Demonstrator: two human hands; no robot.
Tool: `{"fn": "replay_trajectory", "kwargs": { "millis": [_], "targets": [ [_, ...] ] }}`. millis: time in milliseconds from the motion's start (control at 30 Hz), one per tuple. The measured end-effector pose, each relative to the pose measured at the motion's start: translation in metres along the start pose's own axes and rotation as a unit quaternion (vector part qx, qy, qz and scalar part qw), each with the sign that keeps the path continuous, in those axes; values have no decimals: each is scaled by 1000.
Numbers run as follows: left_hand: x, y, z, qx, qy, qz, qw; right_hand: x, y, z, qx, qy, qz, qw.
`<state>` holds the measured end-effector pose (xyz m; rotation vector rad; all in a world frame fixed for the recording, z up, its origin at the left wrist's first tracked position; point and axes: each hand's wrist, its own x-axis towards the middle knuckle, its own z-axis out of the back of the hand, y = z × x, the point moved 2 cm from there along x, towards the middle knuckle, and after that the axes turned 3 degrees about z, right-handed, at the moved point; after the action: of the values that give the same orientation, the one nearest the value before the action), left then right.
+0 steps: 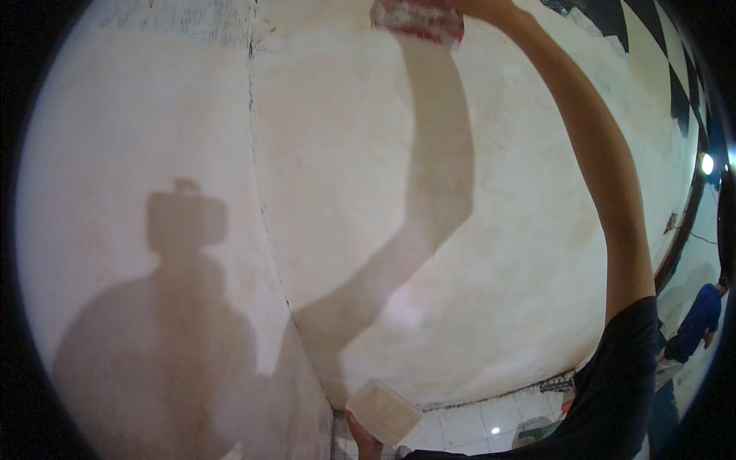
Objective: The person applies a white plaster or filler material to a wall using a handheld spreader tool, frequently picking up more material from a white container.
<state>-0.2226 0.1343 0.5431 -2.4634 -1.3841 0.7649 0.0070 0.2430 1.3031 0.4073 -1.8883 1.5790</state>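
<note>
My raised right arm reaches to the top edge, where my right hand (483, 6) grips a red putty scraper (420, 21). The scraper is smeared with white paste and lies against the wall (529, 199); most of the fingers are cut off by the frame. Low down, my left hand (363, 438) holds a cream rectangular plastic tub (383, 412) by its side. The tub has rounded corners, and I cannot tell how much it holds.
A crack (264, 215) runs down the corner where two pale walls meet. White floor tiles (464, 425) show below. Black-and-white diamond patterning (652, 27) covers the upper right. Another person in blue (696, 320) is at far right, near a bright lamp (707, 163).
</note>
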Motion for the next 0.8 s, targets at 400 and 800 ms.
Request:
{"fn": "replay_trajectory", "kwargs": {
  "millis": [400, 800],
  "targets": [
    [23, 14, 24, 10, 11, -32, 999, -43, -166, 15, -33, 0, -381, 924],
    [19, 17, 15, 11, 8, 8, 1000, -318, -245, 134, -211, 74, -628, 745]
  ]
}}
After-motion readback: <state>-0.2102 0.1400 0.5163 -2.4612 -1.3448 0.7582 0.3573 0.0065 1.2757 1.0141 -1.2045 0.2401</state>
